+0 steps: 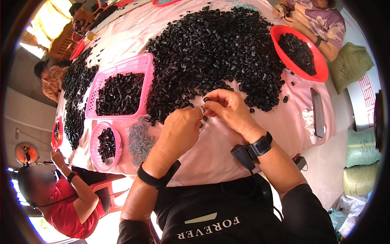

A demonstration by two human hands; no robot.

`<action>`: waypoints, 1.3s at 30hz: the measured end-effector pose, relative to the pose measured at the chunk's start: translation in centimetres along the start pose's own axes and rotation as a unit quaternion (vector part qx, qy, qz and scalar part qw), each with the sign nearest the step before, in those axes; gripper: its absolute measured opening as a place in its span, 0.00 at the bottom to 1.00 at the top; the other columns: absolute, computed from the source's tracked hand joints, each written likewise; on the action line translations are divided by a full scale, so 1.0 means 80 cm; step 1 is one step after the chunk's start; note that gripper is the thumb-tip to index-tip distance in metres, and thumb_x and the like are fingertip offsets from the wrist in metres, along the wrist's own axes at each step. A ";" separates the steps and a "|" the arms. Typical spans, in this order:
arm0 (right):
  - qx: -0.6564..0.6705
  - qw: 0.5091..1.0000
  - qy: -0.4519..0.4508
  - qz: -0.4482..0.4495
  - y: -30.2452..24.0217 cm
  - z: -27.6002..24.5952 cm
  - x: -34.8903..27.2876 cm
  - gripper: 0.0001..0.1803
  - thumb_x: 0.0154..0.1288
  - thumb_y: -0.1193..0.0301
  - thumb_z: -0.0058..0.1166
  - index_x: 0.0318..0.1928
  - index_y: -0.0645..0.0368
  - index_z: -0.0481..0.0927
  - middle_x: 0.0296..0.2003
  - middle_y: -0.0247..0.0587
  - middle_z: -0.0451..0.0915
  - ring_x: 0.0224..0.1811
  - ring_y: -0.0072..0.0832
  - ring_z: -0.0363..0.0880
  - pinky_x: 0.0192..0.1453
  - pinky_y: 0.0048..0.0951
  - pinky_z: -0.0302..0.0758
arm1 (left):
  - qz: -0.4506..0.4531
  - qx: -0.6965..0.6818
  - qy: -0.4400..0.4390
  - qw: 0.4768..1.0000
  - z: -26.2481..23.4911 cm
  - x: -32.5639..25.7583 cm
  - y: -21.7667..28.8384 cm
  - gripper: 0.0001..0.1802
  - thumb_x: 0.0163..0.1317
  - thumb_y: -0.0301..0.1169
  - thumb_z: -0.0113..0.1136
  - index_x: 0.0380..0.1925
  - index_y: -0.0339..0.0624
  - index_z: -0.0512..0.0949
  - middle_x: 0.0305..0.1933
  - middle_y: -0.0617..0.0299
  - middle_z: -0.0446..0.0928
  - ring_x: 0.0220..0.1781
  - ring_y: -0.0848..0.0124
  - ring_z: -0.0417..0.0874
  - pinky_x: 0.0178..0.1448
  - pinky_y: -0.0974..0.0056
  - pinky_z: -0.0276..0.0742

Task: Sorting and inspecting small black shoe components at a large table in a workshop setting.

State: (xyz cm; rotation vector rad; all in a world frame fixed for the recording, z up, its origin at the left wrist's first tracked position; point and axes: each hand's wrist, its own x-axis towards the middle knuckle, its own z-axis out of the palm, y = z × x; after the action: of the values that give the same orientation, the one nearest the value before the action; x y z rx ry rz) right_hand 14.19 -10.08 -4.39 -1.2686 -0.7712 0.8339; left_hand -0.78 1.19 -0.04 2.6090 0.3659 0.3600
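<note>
My left hand [181,130] is closed, its thumb and forefinger pinched close to my right fingertips; what it grips is too small to make out. Between the thumb and forefinger of my right hand [230,112] is a small black plastic piece [206,99]. Both hands meet over the near edge of a large heap of small black plastic pieces [211,53], many of them ring-shaped. A few loose ones lie just under my fingers on the pink tablecloth [227,150].
Left of my hands are a pink rectangular basket [149,83] and a round pink basket [94,152], both holding black pieces, and a grey fluffy pile [140,140]. A red basin [321,73], phone [317,112] and tissue [308,121] are right. Several people sit around the table.
</note>
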 end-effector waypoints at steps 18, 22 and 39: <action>0.029 0.999 -0.034 0.024 0.000 -0.001 -0.002 0.08 0.70 0.76 0.62 0.46 0.68 0.83 0.34 0.33 0.85 0.35 0.17 0.83 0.41 0.21 0.81 | -0.104 -0.162 0.162 0.968 -0.006 0.022 0.017 0.07 0.64 0.22 0.63 0.41 0.32 0.84 0.33 0.58 0.87 0.35 0.77 0.86 0.41 0.69 0.82; 0.051 0.998 -0.041 0.017 0.005 0.000 -0.001 0.09 0.69 0.75 0.63 0.47 0.68 0.83 0.33 0.33 0.85 0.34 0.18 0.83 0.41 0.22 0.82 | -0.107 -0.159 0.137 0.972 -0.001 0.025 0.019 0.07 0.64 0.22 0.62 0.40 0.32 0.84 0.32 0.58 0.86 0.34 0.77 0.86 0.41 0.70 0.82; 0.067 0.996 -0.036 0.044 -0.008 0.000 -0.006 0.09 0.74 0.71 0.59 0.44 0.65 0.85 0.33 0.35 0.85 0.33 0.18 0.83 0.39 0.21 0.82 | 0.051 -0.070 0.144 0.986 0.001 0.019 0.010 0.15 0.54 0.18 0.64 0.44 0.32 0.80 0.44 0.47 0.81 0.45 0.50 0.84 0.47 0.53 0.81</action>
State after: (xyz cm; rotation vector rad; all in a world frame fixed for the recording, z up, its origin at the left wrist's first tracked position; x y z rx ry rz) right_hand 14.05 -10.57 -3.81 -1.1639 -0.7081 0.9906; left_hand 0.81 1.00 0.56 2.4461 0.2898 0.7742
